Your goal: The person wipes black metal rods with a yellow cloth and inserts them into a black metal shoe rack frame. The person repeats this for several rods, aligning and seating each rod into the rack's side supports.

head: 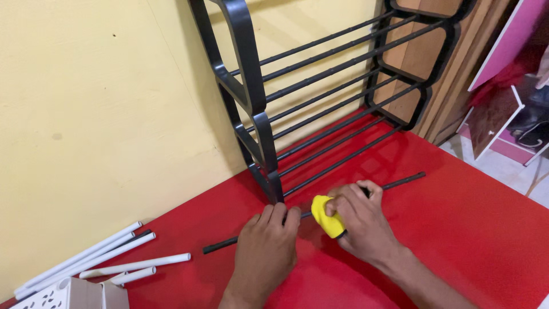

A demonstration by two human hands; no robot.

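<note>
While L hand [266,247] presses flat on black rod [400,182], R hand [361,220] grips yellow cloth [325,216].

A single head-worn camera is looking steeply down and forward from above the person's own forearms, sitting close over the red floor [457,240]. It is facing the yellow wall [103,114] and the black rack [320,97] standing against it. No second view is sharing the scene.
</note>
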